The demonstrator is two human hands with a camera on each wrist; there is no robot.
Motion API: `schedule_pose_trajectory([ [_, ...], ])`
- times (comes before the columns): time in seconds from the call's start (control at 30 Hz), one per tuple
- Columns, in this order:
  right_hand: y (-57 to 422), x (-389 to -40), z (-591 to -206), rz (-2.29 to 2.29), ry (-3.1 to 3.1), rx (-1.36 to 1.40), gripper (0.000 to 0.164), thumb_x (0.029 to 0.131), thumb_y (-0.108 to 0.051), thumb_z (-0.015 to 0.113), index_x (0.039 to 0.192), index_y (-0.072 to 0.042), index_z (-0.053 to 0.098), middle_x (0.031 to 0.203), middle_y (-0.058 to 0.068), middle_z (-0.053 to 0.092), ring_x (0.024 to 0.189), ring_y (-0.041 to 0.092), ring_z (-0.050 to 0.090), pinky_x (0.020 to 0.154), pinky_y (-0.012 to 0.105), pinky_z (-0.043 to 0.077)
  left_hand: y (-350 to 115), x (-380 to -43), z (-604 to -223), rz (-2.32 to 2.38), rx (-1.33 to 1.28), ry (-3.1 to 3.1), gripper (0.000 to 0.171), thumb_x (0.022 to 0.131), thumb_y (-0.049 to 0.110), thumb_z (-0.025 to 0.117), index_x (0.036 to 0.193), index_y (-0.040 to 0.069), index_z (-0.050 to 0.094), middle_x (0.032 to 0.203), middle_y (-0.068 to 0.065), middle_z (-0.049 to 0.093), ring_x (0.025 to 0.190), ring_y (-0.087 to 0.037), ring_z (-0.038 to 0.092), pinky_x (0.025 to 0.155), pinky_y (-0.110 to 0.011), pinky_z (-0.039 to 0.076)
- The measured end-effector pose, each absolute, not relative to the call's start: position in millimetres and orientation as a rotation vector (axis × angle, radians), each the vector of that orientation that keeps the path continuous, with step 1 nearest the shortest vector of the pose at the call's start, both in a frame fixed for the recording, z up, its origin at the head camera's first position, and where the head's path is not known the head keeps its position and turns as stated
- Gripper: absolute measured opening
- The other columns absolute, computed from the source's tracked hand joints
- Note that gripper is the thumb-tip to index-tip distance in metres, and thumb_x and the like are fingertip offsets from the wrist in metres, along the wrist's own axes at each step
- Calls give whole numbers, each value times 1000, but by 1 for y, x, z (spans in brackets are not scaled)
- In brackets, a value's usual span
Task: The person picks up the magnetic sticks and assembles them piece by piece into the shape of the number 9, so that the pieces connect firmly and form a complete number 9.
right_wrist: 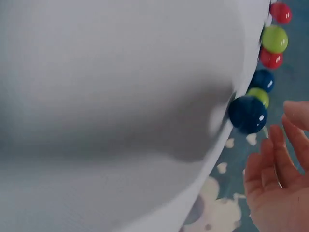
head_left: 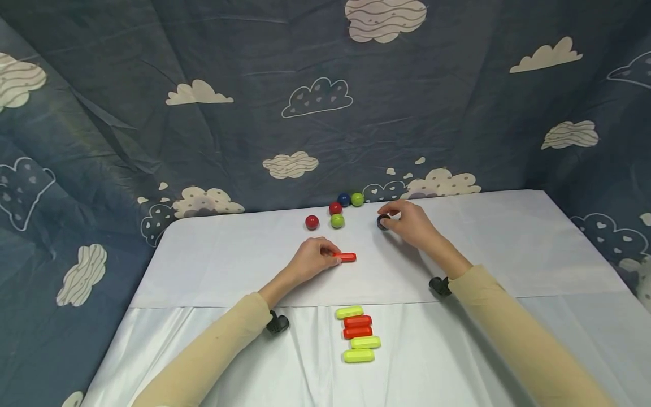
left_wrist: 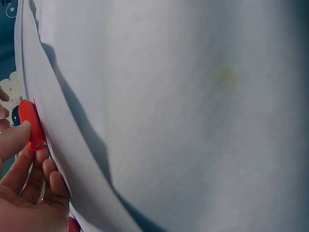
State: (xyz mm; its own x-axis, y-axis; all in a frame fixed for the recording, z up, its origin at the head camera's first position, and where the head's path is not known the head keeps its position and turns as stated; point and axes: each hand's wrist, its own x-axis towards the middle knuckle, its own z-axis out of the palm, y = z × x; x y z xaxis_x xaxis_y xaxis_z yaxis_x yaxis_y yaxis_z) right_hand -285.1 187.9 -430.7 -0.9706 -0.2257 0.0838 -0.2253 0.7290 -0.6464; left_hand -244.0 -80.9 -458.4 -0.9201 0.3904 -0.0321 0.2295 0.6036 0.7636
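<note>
My left hand (head_left: 316, 257) pinches a red oblong plastic piece (head_left: 348, 257) by its left end, low over the white cloth. In the left wrist view the red piece (left_wrist: 32, 124) shows ridges and a small hole at one end, with the thumb against it. Farther back on the right, my right hand (head_left: 409, 223) has its thumb and fingers around a dark blue ball (head_left: 380, 223). The right wrist view shows this blue ball (right_wrist: 247, 114) apart from the fingertips, with the fingers spread and loosely bent.
Behind the left hand, red balls (head_left: 312, 222), green balls (head_left: 337, 220) and another blue ball (head_left: 343, 199) sit near the table's back edge. Closer to the person, several yellow-green pieces (head_left: 358, 355) and red pieces (head_left: 357, 332) lie in a column. A cloud-patterned curtain (head_left: 244, 135) hangs behind.
</note>
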Motion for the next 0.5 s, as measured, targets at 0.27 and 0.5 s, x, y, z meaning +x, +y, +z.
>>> schedule_pose_trajectory([
  [0.27,197,-300,-442,-1093,2770,-328,45,90,-14,71,133,-4,59,125,18,58,106,32,53,87,45,45,-82,-245,-459,1210,509,2630,14,87,12,75,101,10,75,90,1,64,80,-19,54,71,-27,44],
  [0.5,197,-302,-447,-1085,2756,-342,44,91,-12,70,133,-4,58,124,17,58,102,30,52,86,40,45,-83,-245,-458,1200,508,2624,15,88,15,76,102,10,75,90,1,64,81,-19,54,72,-28,43],
])
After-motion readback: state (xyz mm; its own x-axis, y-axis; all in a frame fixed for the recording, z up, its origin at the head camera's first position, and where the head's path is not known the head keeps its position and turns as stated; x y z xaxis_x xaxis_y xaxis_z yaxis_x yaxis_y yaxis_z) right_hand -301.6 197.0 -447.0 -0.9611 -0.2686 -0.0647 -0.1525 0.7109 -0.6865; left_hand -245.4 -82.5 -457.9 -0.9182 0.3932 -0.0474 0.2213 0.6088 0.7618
